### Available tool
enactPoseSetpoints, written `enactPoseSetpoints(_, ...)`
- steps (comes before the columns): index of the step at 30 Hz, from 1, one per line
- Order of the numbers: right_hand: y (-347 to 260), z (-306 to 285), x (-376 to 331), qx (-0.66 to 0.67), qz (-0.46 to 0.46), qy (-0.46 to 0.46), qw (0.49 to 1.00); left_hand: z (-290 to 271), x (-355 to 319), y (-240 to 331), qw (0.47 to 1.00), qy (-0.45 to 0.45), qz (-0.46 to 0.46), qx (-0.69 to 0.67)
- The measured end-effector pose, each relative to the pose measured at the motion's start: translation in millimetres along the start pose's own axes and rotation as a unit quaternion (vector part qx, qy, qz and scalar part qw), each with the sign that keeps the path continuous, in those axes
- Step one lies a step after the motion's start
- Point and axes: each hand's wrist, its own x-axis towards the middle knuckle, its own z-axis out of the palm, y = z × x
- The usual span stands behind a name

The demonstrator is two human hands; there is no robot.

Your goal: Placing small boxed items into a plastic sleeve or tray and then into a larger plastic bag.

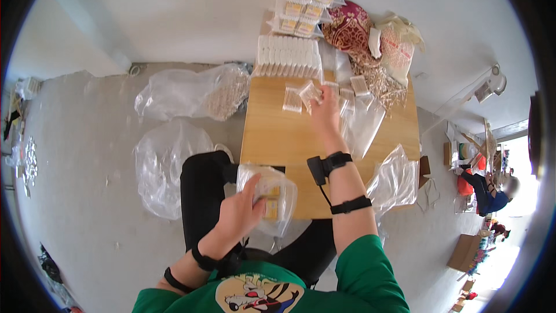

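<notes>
My right hand (325, 109) reaches over the table, its fingers closed on a small flat pack of thin sticks (308, 91) that look like cotton swabs. Beside that pack lies another stick pack (292, 99), and several more lie to the right of the hand. Down at the table's near edge, my left hand (238, 213) grips a clear plastic bag (284, 215), the thumb lying over its side. Yellow-labelled packs (271, 202) show through the film. Part of the left fingers is hidden behind the bag.
On the wooden table (278, 139), a row of white packs (288, 56) stands far back, below stacked yellow-labelled packs (304, 0). Loose sticks (376, 81) spill by a sack (398, 49). Empty clear bags (397, 179) lie right. Large plastic bags (174, 168) rest on the floor.
</notes>
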Motion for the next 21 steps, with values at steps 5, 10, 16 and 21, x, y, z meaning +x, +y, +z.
enactPoseSetpoints(5,-33.0,-96.7,-91.9,0.416,0.033,-0.142,0.898,-3.1,-2.0,-5.4,1.000,0.003,-0.015,0.005)
enactPoseSetpoints(10,-47.2,-132.9,-190.7,0.336,0.047,-0.299,0.892,-1.5,0.2,-4.6,0.998,0.012,0.004,-0.060)
enactPoseSetpoints(16,-68.9,-110.1,-225.4,0.245,-0.149,-0.166,0.944,1.3,-8.5,-11.1,0.993,0.072,0.046,-0.078)
enactPoseSetpoints(21,-80.0,-95.4,-227.7,0.156,-0.278,-0.114,0.941,-2.5,-13.2,-4.4,0.989,0.117,0.087,0.035)
